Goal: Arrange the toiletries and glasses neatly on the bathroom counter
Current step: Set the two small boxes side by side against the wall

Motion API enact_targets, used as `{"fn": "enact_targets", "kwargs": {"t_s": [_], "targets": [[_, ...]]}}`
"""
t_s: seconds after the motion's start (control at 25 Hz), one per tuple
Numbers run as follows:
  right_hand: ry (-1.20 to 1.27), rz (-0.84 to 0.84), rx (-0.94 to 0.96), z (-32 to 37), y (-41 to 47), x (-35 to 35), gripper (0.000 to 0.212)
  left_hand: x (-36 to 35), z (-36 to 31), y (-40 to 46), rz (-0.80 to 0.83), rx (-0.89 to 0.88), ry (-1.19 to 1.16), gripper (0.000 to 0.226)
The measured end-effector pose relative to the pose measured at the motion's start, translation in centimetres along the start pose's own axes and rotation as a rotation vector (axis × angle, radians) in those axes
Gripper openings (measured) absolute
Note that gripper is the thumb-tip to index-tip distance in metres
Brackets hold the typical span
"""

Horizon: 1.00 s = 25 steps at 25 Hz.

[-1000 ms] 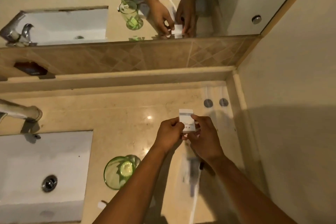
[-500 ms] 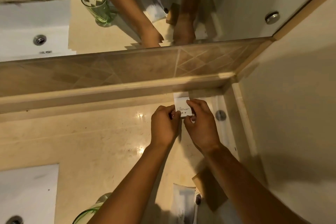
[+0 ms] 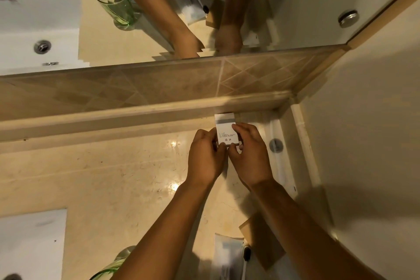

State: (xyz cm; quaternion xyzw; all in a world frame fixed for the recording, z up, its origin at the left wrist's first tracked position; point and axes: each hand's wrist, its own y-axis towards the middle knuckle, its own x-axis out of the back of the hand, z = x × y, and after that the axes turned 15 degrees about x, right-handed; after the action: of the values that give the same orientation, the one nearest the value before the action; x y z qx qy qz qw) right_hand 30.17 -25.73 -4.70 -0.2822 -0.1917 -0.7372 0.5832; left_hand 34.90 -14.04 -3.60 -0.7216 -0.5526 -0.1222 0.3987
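Observation:
A small white toiletry box [image 3: 225, 130] with a grey band and fine print stands against the ledge at the back of the beige counter [image 3: 113, 177]. My left hand [image 3: 205, 154] grips its left side and my right hand [image 3: 250, 154] grips its right side and lower edge. A green glass [image 3: 109, 268] shows at the bottom edge, mostly hidden by my left forearm. A clear wrapped toiletry packet [image 3: 227, 254] and a brown card box [image 3: 261, 243] lie near my right forearm. A long white packet [image 3: 278, 154] with a round metal-looking disc lies along the right wall.
The white sink [image 3: 31, 243] is at the lower left. A mirror [image 3: 295, 2] above the tiled backsplash [image 3: 159, 84] reflects the glass, packets and both arms. The side wall [image 3: 363, 143] closes the counter on the right, forming a tight corner behind the box.
Both hands carried the white box from mid-counter back to the ledge near the right corner. The view followed forward, so the glass and sink slid toward the bottom edge.

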Motion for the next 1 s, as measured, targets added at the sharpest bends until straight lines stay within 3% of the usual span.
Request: {"fn": "enact_targets", "kwargs": {"t_s": [0.32,0.52,0.64,0.76,1.0], "targets": [[0.094,-0.036,0.001,1.2,-1.2,0.7,0.053,1.4,0.1,-1.5,0.013,-0.019,-0.011,0.024],[0.098,-0.064,0.007,4.0,-6.6,1.3,0.044,3.3,2.6,-7.9,0.008,0.023,-0.018,0.043],[0.109,0.061,0.021,5.5,-11.8,0.4,0.037,4.3,5.4,-14.0,-0.039,0.028,-0.038,0.034],[0.055,0.226,0.171,6.7,-18.0,-1.7,0.029,5.1,8.7,-21.2,-0.077,0.069,-0.060,0.029],[-0.028,0.525,0.226,8.0,-25.2,-5.4,0.044,4.4,14.6,-31.0,-0.151,0.266,0.130,0.039]]}}
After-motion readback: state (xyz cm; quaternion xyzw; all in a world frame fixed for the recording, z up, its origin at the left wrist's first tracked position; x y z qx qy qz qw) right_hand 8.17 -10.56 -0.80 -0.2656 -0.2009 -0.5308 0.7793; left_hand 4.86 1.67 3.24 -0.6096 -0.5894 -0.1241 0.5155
